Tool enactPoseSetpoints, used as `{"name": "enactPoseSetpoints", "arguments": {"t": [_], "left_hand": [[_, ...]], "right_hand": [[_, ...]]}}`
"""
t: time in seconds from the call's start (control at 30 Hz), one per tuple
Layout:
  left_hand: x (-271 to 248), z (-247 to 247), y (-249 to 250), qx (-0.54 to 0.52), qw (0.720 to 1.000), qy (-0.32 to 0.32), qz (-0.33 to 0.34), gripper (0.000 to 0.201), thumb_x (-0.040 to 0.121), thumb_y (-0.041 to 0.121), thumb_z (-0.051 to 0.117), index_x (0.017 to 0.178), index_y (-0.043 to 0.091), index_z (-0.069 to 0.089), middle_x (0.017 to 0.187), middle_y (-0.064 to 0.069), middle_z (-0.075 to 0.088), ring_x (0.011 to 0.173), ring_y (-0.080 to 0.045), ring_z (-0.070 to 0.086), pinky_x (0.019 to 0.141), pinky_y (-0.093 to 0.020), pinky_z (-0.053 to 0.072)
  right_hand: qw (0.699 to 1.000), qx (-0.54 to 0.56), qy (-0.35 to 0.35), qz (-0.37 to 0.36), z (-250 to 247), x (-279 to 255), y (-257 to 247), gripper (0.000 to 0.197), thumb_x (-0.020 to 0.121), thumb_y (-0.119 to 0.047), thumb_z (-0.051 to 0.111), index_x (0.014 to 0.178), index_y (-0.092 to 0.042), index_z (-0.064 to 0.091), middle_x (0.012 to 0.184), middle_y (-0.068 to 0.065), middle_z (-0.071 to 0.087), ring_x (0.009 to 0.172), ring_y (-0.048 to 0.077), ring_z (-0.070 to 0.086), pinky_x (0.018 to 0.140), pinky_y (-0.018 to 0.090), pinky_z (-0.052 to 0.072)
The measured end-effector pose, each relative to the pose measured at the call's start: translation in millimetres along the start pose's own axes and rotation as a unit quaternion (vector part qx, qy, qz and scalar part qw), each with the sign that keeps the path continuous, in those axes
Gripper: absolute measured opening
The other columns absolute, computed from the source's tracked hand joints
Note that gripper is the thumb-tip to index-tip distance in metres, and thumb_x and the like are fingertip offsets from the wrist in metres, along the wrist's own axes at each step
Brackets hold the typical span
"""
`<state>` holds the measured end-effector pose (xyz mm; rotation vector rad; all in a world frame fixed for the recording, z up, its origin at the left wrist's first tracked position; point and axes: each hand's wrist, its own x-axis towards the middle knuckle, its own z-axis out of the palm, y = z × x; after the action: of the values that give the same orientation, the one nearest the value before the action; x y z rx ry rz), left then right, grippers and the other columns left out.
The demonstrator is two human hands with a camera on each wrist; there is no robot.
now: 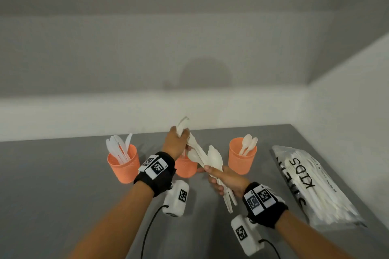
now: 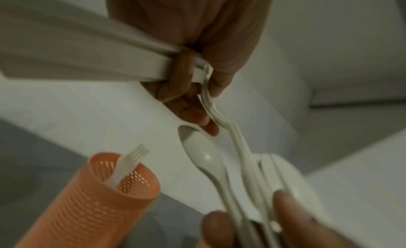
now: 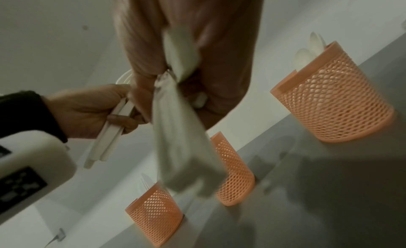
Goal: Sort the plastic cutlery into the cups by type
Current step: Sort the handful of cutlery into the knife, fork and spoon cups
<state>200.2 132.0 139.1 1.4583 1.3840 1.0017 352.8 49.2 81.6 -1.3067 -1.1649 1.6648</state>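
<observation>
Three orange mesh cups stand in a row on the grey table. The left cup (image 1: 123, 165) holds several knives, and the right cup (image 1: 242, 156) holds two spoons. A fork stands in the middle cup (image 1: 186, 168) (image 2: 123, 191), which sits partly behind my left hand (image 1: 175, 145). That hand is raised above the middle cup and grips a few white cutlery pieces (image 1: 183, 125) (image 3: 110, 139); tines show at their upper end. Its fingertips also touch the cutlery bundle (image 1: 214, 157) (image 3: 182, 130) of spoons and other pieces, which my right hand (image 1: 227, 181) grips by the handles.
A clear plastic bag (image 1: 311, 185) full of white cutlery lies at the table's right edge. White walls close off the back and right side. Bare grey table (image 1: 63, 174) lies to the left and in front of the cups.
</observation>
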Motion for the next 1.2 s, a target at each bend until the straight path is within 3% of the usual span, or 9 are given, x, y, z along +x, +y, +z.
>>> {"name": "enactPoseSetpoints", "arguments": {"t": [0.1,0.17,0.37,0.5,0.63,0.8,0.93,1.1,1.2], "left_hand": [[-7,3,-1,-0.091,0.995,-0.024,-0.042,0.016,0.088,0.012,0.055,0.074,0.007,0.059,0.071,-0.010,0.063,0.050,-0.012,0.056,0.035,-0.013,0.033],[-11,9,-5,-0.117,0.990,-0.049,-0.063,0.012,0.082,0.007,0.061,0.071,0.010,0.058,0.070,-0.009,0.059,0.052,-0.014,0.050,0.032,-0.012,0.028],[-15,21,3,-0.196,0.978,0.012,-0.072,0.021,0.092,0.016,0.053,0.072,0.010,0.055,0.059,-0.004,0.052,0.049,-0.014,0.046,0.051,-0.023,0.040],[-6,9,15,-0.360,0.925,0.078,-0.089,0.017,0.095,0.015,0.047,0.078,0.014,0.051,0.052,-0.003,0.052,0.041,-0.015,0.058,0.059,-0.032,0.050],[-3,3,10,-0.227,0.970,0.050,-0.068,0.015,0.090,0.014,0.054,0.075,0.015,0.050,0.048,0.001,0.035,0.026,-0.005,0.029,0.033,-0.013,0.028],[-27,31,1,-0.090,0.992,-0.060,-0.066,0.034,0.084,0.033,0.064,0.063,0.014,0.046,0.037,0.007,0.033,0.027,-0.006,0.025,0.033,-0.015,0.021],[-33,48,0,-0.027,0.998,-0.045,-0.032,0.037,0.087,0.020,0.060,0.053,0.013,0.048,0.031,0.008,0.043,0.026,-0.005,0.035,0.037,-0.018,0.027],[-37,58,3,-0.073,0.991,-0.110,-0.032,0.041,0.091,0.026,0.057,0.054,0.013,0.047,0.037,0.004,0.041,0.025,-0.005,0.032,0.031,-0.014,0.025],[-29,57,-7,-0.140,0.983,-0.097,-0.073,0.036,0.090,0.032,0.058,0.060,0.015,0.050,0.037,0.005,0.032,0.030,-0.007,0.028,0.034,-0.018,0.027]], "right_hand": [[1.000,0.004,0.013,-0.009,1,-2,-2,0.022,0.095,-0.033,0.048,0.093,-0.013,0.058,0.048,-0.010,0.040,0.035,0.003,0.033,0.035,0.016,0.031],[1.000,-0.003,0.016,-0.018,3,-5,-3,0.026,0.096,-0.033,0.047,0.080,-0.013,0.050,0.042,-0.010,0.042,0.033,0.003,0.032,0.035,0.015,0.030],[0.998,-0.029,0.049,-0.028,1,-12,-1,0.036,0.093,-0.038,0.050,0.064,-0.018,0.047,0.038,-0.010,0.040,0.033,0.004,0.031,0.036,0.015,0.030],[0.992,-0.033,0.113,-0.043,-10,-13,4,0.042,0.092,-0.038,0.052,0.058,-0.016,0.041,0.037,-0.009,0.038,0.032,0.005,0.031,0.036,0.017,0.030],[0.988,-0.023,0.142,-0.063,-20,-13,5,0.039,0.092,-0.035,0.054,0.061,-0.014,0.044,0.041,-0.006,0.041,0.034,0.007,0.036,0.038,0.019,0.035],[0.989,-0.046,0.121,-0.068,-21,-9,1,0.032,0.090,-0.030,0.058,0.065,-0.011,0.053,0.040,-0.006,0.043,0.033,0.006,0.038,0.039,0.018,0.038],[0.986,-0.064,0.126,-0.086,-22,-3,3,0.016,0.088,-0.020,0.062,0.075,-0.011,0.058,0.040,-0.009,0.043,0.034,0.003,0.038,0.040,0.015,0.037],[0.977,-0.103,0.165,-0.090,-27,7,-6,0.017,0.084,-0.021,0.067,0.073,-0.015,0.056,0.050,0.000,0.038,0.035,0.005,0.033,0.036,0.018,0.029],[0.972,-0.064,0.210,-0.089,-36,10,-15,0.027,0.083,-0.020,0.067,0.065,-0.015,0.048,0.041,-0.006,0.036,0.031,0.003,0.031,0.034,0.016,0.026]]}}
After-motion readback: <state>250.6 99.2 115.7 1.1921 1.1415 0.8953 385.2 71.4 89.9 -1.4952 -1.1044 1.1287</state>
